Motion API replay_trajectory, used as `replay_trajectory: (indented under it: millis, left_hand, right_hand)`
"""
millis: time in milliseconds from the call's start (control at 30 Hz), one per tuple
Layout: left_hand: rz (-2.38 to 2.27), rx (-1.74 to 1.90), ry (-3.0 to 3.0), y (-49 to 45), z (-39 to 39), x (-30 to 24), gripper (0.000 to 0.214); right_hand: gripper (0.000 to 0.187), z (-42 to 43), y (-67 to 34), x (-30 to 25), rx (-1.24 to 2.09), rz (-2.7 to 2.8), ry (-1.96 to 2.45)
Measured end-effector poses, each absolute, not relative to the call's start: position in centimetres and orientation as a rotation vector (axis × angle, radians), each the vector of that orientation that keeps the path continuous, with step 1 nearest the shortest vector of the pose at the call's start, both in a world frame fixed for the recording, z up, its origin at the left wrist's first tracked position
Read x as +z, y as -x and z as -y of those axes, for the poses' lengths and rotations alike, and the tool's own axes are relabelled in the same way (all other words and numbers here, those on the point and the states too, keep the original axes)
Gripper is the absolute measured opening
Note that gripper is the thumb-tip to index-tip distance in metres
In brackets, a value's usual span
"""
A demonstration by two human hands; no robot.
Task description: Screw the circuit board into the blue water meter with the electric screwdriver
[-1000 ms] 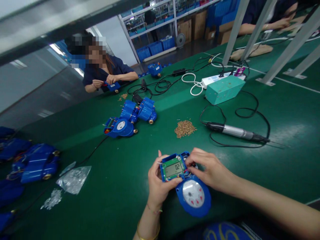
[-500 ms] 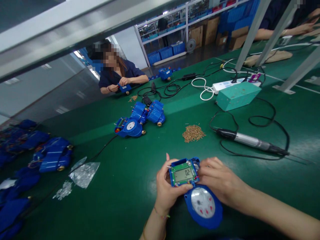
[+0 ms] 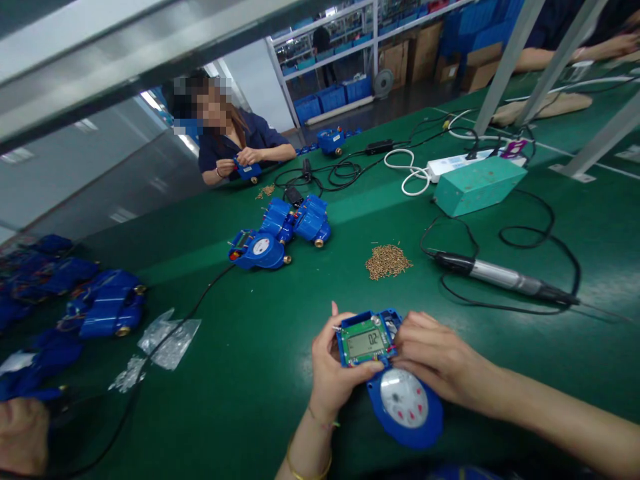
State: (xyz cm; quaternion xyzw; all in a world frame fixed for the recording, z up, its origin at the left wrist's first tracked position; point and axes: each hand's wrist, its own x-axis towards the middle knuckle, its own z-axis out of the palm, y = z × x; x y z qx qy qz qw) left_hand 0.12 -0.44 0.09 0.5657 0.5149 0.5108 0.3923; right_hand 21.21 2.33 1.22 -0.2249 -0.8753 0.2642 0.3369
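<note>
Holding a blue water meter (image 3: 387, 373) near the near edge of the green table (image 3: 250, 373), both hands close on its upper part. The left hand (image 3: 334, 370) wraps the left side of the open box at the meter's far end, thumb laid across the lower rim of the green circuit board (image 3: 364, 341), whose small screen shows digits. The right hand (image 3: 440, 360) grips the right side of the same box, fingers curled tight against it. The meter lies flat, its long axis running from the person toward the far edge, tilted slightly left: the round dial (image 3: 404, 399) points back toward the person, the open box away.

Farther toward the middle of the table lies a heap of small brass screws (image 3: 388, 261). To its right an electric screwdriver (image 3: 500, 275) lies on its side, its black cable looping around it. Beyond that, a teal box (image 3: 479, 185) sits by a white power strip (image 3: 457, 165). More blue meters (image 3: 280, 233) lie clustered past the middle, others (image 3: 107, 310) near the left edge beside clear plastic bags (image 3: 167, 333). At the far edge a co-worker (image 3: 240, 143) holds another blue part.
</note>
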Motion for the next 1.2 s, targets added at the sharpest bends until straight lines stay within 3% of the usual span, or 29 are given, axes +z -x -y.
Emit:
replay_trajectory:
  millis: [233, 567, 800, 1200]
  left_hand:
    - [-1.309, 1.307, -1.442, -0.1, 0.4, -0.1, 0.067]
    - [-1.311, 1.278, -1.463, -0.1, 0.4, 0.1, 0.067]
    - [-1.294, 1.278, -1.440, -0.2, 0.3, 0.1, 0.067]
    - [-1.302, 1.292, -1.450, 0.1, 0.2, -0.1, 0.067]
  right_hand:
    - [0.015, -2.3, -21.3, 0.2, 0.650, 2.192, 0.555]
    - [0.039, -2.5, -21.7, 2.3, 0.378, 2.457, 0.522]
    - [0.026, -4.0, -22.5, 2.8, 0.895, 2.434, 0.474]
    - [0.020, -2.8, -20.8, 2.1, 0.616, 2.237, 0.727]
